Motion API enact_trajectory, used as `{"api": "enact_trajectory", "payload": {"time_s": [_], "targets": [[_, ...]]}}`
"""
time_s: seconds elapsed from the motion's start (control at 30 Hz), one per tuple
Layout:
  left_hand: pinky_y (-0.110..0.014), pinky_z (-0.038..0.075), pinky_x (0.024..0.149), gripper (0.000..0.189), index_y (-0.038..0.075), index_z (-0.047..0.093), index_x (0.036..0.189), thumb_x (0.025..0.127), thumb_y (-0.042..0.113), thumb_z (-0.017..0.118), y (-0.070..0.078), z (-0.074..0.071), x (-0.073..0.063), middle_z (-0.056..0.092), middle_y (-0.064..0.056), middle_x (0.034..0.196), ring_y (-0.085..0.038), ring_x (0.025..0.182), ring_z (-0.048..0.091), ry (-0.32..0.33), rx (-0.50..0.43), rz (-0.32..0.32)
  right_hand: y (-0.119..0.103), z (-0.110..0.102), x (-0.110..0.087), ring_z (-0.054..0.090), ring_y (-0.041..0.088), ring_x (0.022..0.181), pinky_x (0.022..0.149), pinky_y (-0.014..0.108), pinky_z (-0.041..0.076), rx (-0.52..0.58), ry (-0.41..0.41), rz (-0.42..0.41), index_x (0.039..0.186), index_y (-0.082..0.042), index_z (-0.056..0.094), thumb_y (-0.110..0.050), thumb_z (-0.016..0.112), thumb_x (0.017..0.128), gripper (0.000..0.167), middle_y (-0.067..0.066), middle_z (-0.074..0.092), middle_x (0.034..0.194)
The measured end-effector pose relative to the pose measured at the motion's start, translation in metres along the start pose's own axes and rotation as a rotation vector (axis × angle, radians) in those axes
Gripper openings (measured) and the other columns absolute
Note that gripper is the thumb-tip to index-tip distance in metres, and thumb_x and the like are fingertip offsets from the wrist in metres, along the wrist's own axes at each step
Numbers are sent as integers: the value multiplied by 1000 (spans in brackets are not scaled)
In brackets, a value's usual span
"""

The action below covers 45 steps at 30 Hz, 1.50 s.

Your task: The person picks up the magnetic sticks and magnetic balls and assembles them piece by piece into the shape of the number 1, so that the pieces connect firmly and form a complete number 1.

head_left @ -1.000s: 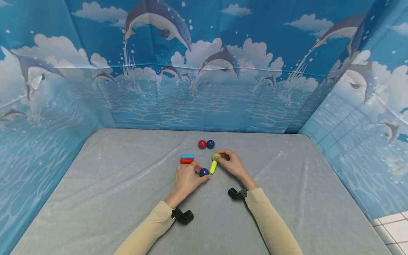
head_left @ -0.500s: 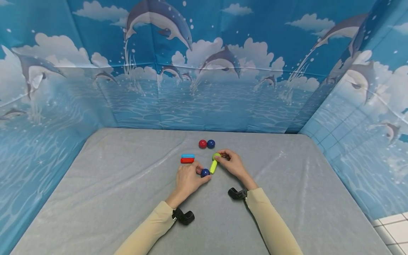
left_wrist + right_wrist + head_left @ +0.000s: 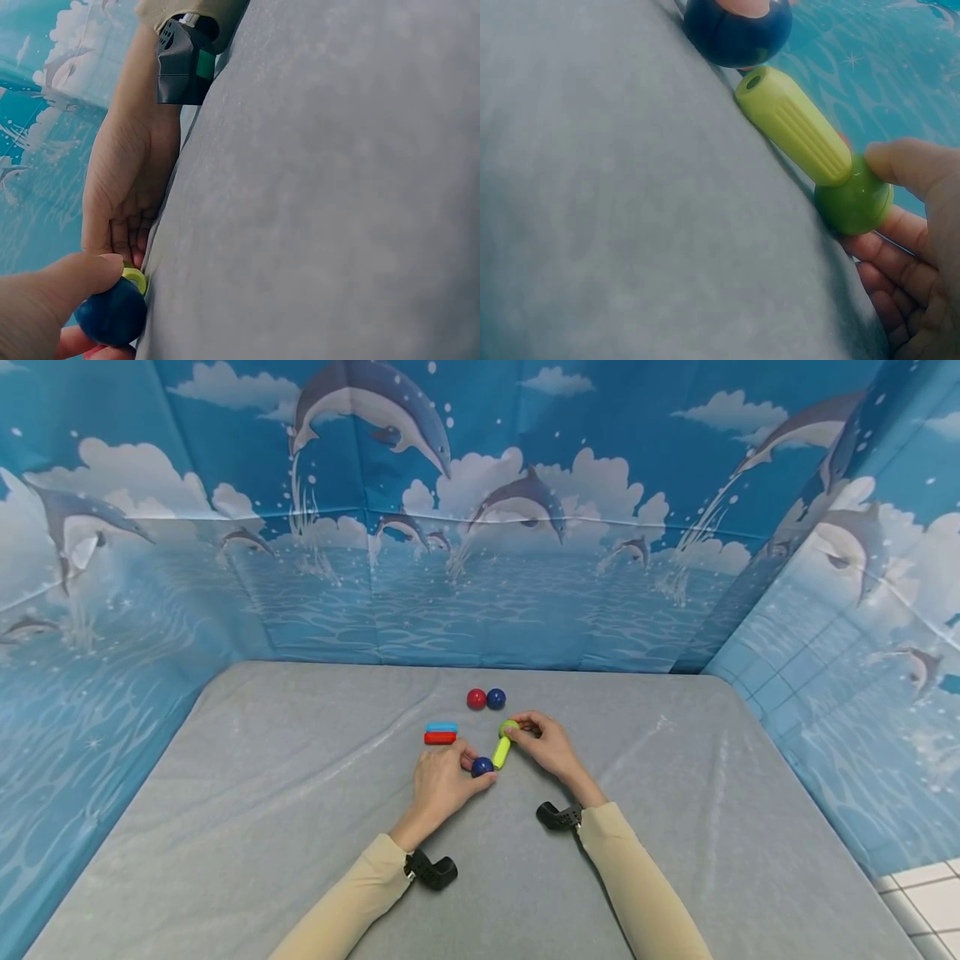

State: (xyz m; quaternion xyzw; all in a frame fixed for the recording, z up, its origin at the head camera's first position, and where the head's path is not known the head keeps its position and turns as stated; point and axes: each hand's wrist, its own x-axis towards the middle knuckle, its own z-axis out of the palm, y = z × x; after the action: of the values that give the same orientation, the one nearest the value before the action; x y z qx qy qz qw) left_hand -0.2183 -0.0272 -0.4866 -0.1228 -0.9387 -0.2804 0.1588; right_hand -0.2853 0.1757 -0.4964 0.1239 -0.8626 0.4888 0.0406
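Observation:
My left hand [image 3: 442,781] grips a dark blue ball [image 3: 483,767] between thumb and fingers, low over the grey cloth. With thumb and fingertips, my right hand [image 3: 549,747] pinches a green ball [image 3: 855,196]. A ribbed yellow-green rod [image 3: 795,126] touches the green ball at one end; its other end, showing a small round hole, points toward the blue ball. In the right wrist view the rod end and the blue ball look very close; whether they touch I cannot tell. Just beyond my left fingers lie a red rod [image 3: 440,738] and a light blue rod [image 3: 442,727], side by side.
Farther back, a red ball [image 3: 476,699] and another dark blue ball [image 3: 496,699] sit together on the grey-covered table [image 3: 300,793]. A dolphin-print curtain [image 3: 480,602] stands along the table's back and sides. Each wrist carries a black camera [image 3: 431,869].
My left hand has shifted very slightly right with the blue ball, toward the rod's near end. My right hand keeps its hold on the green ball and has not visibly moved.

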Motion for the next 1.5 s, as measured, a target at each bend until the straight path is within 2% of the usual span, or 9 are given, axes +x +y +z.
{"api": "enact_trajectory", "payload": {"time_s": [0.6,0.93,1.5], "targets": [[-30,34,62,38,17,63,82,68,47,82,2,1,0,56,11,65,-8,62,52,0,0,6,-1,0,0,57,22,94,86,41,43,-11,-2,-2,109,-7,67,-33,67,90,32,7,63,100],[-29,35,61,39,17,62,82,69,49,81,2,2,-2,52,12,64,-7,59,48,-5,2,-26,0,1,1,57,22,93,86,41,43,-21,1,7,109,-8,67,-33,67,90,32,6,63,99],[-27,34,58,40,17,60,81,70,51,80,4,3,-4,51,12,63,-7,57,46,-6,2,-44,-2,0,0,57,22,96,87,41,43,-23,-4,17,111,-8,67,-34,67,89,33,7,63,102]]}}
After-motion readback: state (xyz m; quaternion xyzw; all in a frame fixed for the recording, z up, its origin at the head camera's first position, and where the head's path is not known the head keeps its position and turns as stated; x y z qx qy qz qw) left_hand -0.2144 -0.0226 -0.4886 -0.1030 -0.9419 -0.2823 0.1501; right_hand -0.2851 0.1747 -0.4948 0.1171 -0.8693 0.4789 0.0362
